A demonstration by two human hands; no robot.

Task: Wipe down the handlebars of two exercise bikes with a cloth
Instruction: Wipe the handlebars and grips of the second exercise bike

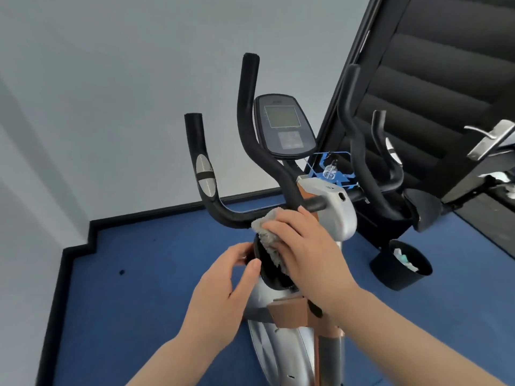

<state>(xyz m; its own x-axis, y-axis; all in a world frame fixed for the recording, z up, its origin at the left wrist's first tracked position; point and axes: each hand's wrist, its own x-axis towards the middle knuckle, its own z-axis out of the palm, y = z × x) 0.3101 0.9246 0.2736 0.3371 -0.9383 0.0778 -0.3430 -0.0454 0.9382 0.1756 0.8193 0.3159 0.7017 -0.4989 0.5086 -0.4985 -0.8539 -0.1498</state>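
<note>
A silver exercise bike [338, 215] stands in front of me with black handlebars [223, 213] curving up on both sides of its console [282, 125]. My right hand [301, 243] presses a grey cloth [269, 232] against the bike where the bar meets the frame, above a black cup holder [274, 277]. My left hand [223, 285] grips the rim of that cup holder from the left. The black handlebars of a second bike [362, 151] rise at the right.
A black bin [401, 277] with rubbish sits on the blue floor at the right. A dark slatted machine [434, 87] leans behind the second bike. White walls with a black skirting close the left and back.
</note>
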